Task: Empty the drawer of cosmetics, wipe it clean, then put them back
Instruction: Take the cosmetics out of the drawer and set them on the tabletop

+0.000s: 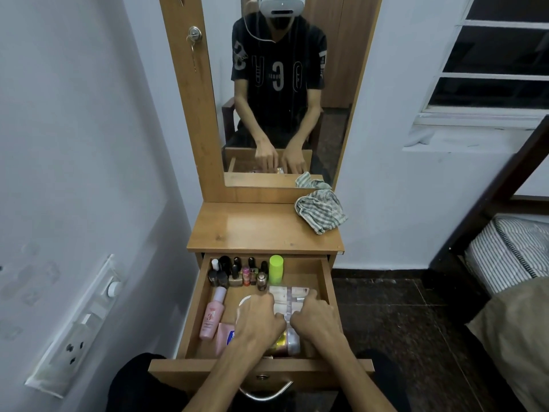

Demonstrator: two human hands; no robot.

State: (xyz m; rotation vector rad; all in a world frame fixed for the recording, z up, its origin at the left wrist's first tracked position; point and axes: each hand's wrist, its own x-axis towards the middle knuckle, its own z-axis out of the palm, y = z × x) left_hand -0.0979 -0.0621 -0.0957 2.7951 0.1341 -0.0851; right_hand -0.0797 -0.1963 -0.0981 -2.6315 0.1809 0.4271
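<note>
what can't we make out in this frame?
- Head view: the left hand and right hand hide the packets they rest on; grip unclear.
- Jar: mostly under the wrists.
- Small bottles: labels too small.
- Drawer floor: covered.

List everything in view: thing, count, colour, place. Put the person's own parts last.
Drawer: one, wood, pulled open below the dresser top.
Small bottles: a cluster, exact count unclear, mostly dark, drawer's back left.
Green can: one, lime, upright at the drawer's back middle.
Pink bottle: one, lying along the drawer's left side.
Pink tube: one, front left of the drawer, partly under the left hand.
Pale packets: a stack, count unclear, drawer's right, between the hands.
Cloth: one, checked grey, dresser top's right corner.
Mirror: one, wood-framed, above the dresser.
Bed: one, striped mattress, far right.
Left hand: in the drawer, on the items.
Right hand: in the drawer, on the packets.
</note>
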